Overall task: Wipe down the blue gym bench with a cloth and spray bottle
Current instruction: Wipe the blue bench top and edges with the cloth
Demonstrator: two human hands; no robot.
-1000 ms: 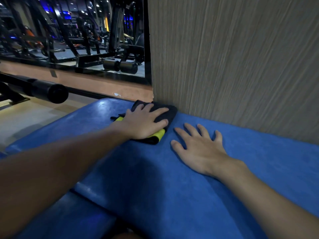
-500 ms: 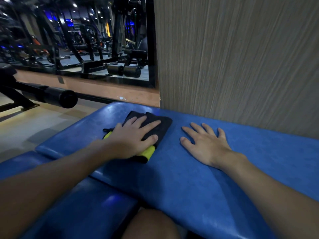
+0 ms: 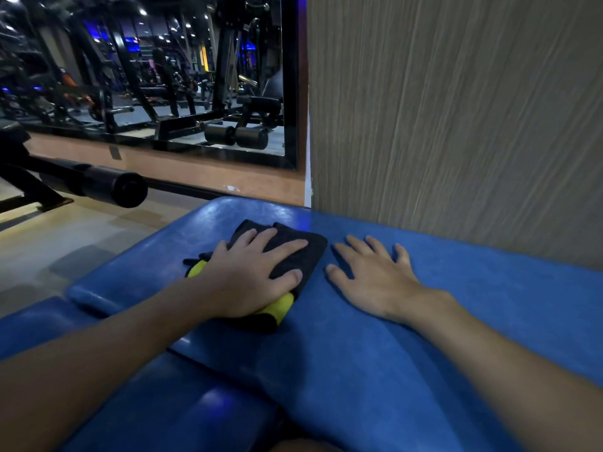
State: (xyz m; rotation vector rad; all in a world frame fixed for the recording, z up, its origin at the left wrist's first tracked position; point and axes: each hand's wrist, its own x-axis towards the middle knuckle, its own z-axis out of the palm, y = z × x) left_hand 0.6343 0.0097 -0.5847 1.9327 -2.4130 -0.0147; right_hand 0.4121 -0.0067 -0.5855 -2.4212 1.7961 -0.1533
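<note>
The blue gym bench [image 3: 408,353] fills the lower part of the view, its long pad running along a wall. A folded black and yellow cloth [image 3: 293,246] lies on the pad near its left end. My left hand [image 3: 251,278] presses flat on the cloth with straight, spread fingers. Just to the right of the cloth, my right hand [image 3: 372,278] rests flat on the bare pad, fingers spread. No spray bottle is in view.
A ribbed grey wall panel [image 3: 456,119] rises right behind the bench. Left of it a black-framed mirror [image 3: 156,76] reflects gym machines. A black padded roller bar [image 3: 107,185] juts out over the wooden floor [image 3: 65,243] at the left. A second blue pad [image 3: 169,412] lies lower, in front.
My left hand has slid the cloth back from the wall corner, toward me and to the left along the pad. My right hand stays flat on the bench.
</note>
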